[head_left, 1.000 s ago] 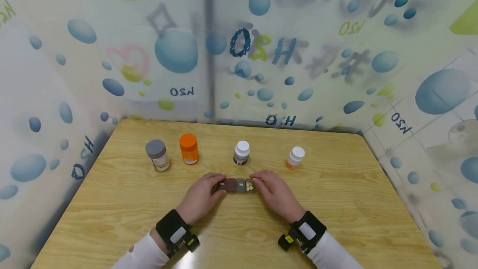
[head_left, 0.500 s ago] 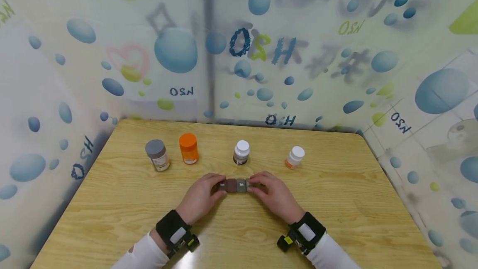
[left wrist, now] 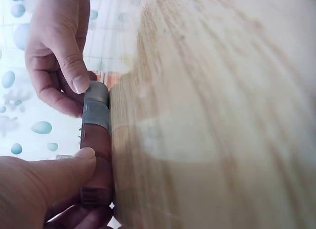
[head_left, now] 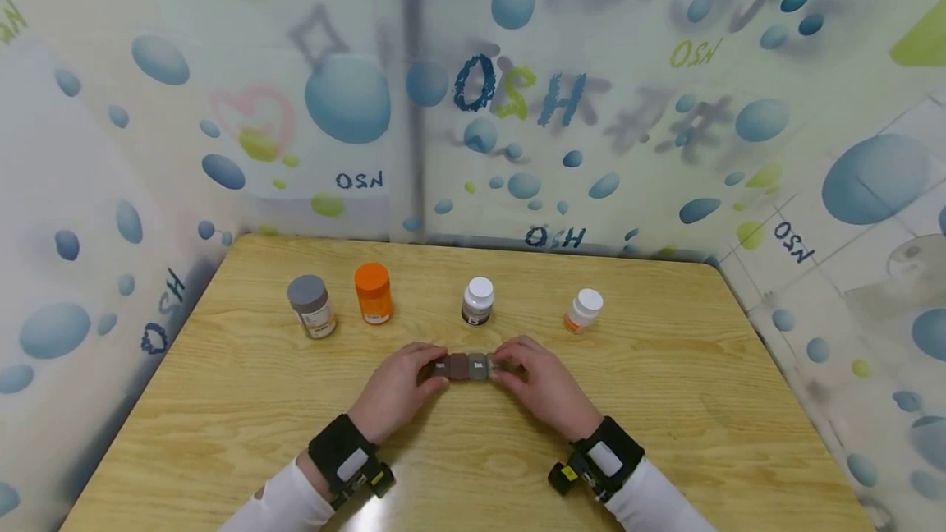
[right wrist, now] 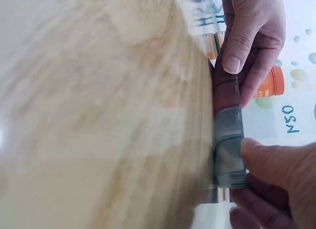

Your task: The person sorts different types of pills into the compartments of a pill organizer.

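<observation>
A small pill organizer (head_left: 469, 367) lies on the wooden table between my hands, with reddish-brown compartments on its left and grey ones on its right. My left hand (head_left: 395, 392) grips the brown end, its thumb along the near side in the left wrist view. At the grey end, my right hand (head_left: 545, 388) pinches the organizer between thumb and fingers, covering most of the last compartment in the head view. The right wrist view shows that right thumb (right wrist: 261, 152) against the top edge of the end grey compartment (right wrist: 229, 157).
Behind the organizer stand a grey-capped bottle (head_left: 313, 307), an orange bottle (head_left: 374, 294), a dark bottle with a white cap (head_left: 478, 301) and a small white-capped bottle (head_left: 585, 311). The table (head_left: 665, 401) meets a patterned wall covering (head_left: 636, 162) at its back edge.
My right fingers have moved slightly left over the end compartment, where yellowish tablets showed a second ago and are now hidden. The left hand has stayed in place.
</observation>
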A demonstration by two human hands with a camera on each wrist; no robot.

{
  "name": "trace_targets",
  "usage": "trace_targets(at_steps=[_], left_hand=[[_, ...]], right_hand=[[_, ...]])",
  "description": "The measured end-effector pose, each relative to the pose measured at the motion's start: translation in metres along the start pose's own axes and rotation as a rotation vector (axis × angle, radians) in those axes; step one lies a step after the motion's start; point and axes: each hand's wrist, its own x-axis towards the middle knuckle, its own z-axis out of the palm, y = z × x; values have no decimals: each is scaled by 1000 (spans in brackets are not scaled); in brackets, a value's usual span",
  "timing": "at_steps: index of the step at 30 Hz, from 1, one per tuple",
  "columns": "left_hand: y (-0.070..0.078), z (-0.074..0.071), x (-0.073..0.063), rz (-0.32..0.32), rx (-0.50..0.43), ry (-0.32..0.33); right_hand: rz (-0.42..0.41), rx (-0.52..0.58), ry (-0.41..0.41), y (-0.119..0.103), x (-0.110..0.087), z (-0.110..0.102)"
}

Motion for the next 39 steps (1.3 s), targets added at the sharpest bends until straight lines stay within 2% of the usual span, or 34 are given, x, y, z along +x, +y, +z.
trace_targets(at_steps=[7,15,30,34,39], left_hand=[[-1,1,0,16,11,14],[2,-2,0,0,6,12],[5,-4,3,-36,17,13],[5,-4,3,-45,21,4],[6,-4,2,-47,9,3]], right_hand=[[-141,-241,-52,-9,7,-3],[-252,-371,-84,-15,18,1],[-335,-443,-71,-20,20,2],[-317,-411,-82,-19,23,1],[-234,-349,-90,-19,26,-3]])
